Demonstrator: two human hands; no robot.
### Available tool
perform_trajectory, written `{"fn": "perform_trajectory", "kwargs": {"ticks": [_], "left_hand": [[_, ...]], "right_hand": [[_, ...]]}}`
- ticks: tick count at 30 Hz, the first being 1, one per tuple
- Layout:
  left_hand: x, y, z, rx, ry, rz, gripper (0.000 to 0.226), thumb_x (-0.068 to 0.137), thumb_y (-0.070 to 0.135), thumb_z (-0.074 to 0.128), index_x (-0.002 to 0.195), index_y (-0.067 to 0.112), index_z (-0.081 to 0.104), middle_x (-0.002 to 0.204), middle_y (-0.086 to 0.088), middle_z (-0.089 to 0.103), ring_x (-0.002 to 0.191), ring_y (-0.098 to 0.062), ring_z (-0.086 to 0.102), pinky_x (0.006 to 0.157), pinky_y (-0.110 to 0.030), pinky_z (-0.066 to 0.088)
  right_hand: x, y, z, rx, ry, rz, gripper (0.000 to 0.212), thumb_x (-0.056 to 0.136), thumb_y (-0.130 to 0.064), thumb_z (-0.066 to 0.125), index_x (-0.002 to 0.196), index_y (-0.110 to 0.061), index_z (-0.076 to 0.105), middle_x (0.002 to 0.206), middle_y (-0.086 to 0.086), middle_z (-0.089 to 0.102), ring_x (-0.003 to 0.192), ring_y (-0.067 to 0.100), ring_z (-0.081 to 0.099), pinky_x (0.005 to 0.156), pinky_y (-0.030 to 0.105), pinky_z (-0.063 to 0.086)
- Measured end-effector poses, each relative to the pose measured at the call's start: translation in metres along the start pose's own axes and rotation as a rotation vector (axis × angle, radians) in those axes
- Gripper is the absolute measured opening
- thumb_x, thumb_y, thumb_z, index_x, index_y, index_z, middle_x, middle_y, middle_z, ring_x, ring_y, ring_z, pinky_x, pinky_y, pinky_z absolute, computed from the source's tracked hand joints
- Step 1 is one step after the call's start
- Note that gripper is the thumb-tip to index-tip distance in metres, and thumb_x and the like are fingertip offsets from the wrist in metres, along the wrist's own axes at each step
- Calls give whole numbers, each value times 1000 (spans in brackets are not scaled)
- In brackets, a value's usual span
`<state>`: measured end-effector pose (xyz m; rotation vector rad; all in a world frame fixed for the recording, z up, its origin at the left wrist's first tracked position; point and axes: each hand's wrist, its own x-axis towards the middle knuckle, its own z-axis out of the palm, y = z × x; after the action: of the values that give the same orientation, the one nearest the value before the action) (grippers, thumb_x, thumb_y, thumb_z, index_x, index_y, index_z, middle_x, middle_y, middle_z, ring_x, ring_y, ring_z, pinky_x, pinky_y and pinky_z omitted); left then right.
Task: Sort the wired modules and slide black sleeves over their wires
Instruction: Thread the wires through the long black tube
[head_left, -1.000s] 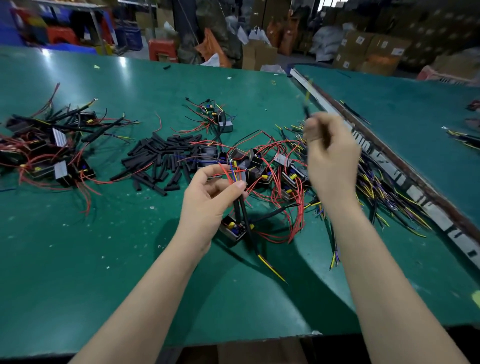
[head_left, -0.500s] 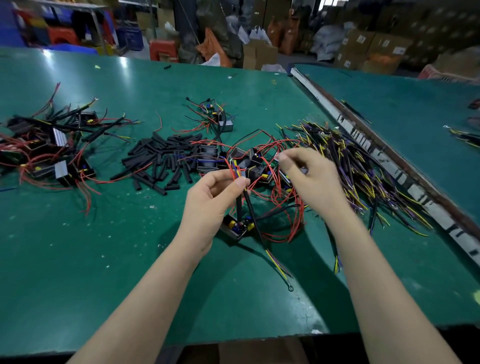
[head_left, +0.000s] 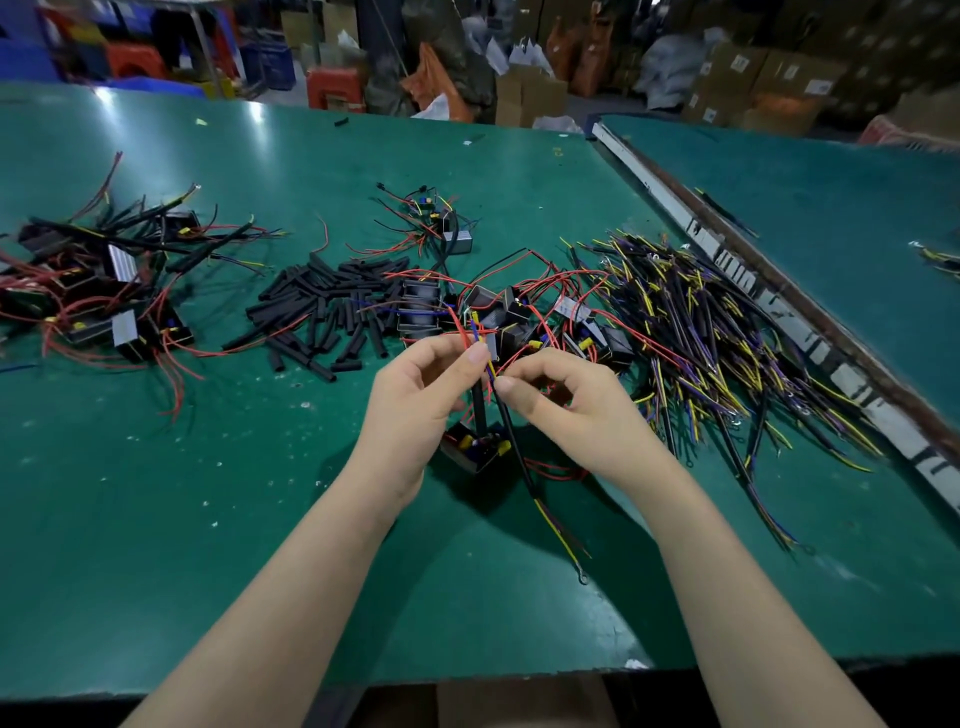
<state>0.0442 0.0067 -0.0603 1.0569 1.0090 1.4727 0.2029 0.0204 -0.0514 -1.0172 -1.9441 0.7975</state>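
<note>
My left hand (head_left: 415, 400) pinches the red, blue and yellow wires of a small black module (head_left: 475, 449) that hangs just above the green table (head_left: 208, 493). My right hand (head_left: 566, 400) pinches a black-sleeved cable (head_left: 519, 457) close to the left fingertips; its yellow and purple tail trails down to a ring terminal (head_left: 583, 577). A heap of loose black sleeves (head_left: 322, 312) lies left of centre. Unsorted modules with red wires (head_left: 519, 312) sit just behind my hands.
A pile of finished modules with sleeved wires (head_left: 98, 291) lies at the far left. A big bundle of black, yellow and purple cables (head_left: 717, 343) spreads on the right beside the table's metal rail (head_left: 779, 306). A small module cluster (head_left: 441, 223) sits farther back.
My right hand came down from the raised position, passed over the cable bundle and moved left to meet my left hand, now holding a sleeved cable. The left hand stayed in place.
</note>
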Motion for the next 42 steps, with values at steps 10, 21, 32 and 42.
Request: {"fn": "perform_trajectory", "kwargs": {"ticks": [10,21,32,42], "left_hand": [[-1,0,0,19,-31,18,8,89,19,61,86,24,67,76,17,67,67,3,55,64,-21,39],[-4,0,3,61,-48,91,9,92,14,57,88,20,62,72,17,63,67,6,54,61,-7,41],[-5,3,6,50,-60,62,10,91,12,57,86,16,64,76,5,62,65,3,54,60,-6,39],[-6,3,7,88,-48,126,12,90,12,60,90,21,67,72,15,68,69,4,59,64,-7,43]], "right_hand": [[1,1,3,150,106,41,12,83,-20,74,83,-30,68,74,-17,65,70,3,57,71,20,43],[1,-7,6,312,127,44,20,87,-6,67,82,-24,61,68,-18,61,63,2,51,63,17,44],[1,-6,5,381,130,5,15,91,-7,61,87,-21,55,71,-14,59,65,9,53,67,20,48],[4,6,-9,-95,430,-113,8,88,-14,63,86,-19,58,83,-8,50,70,11,47,69,26,38]]}}
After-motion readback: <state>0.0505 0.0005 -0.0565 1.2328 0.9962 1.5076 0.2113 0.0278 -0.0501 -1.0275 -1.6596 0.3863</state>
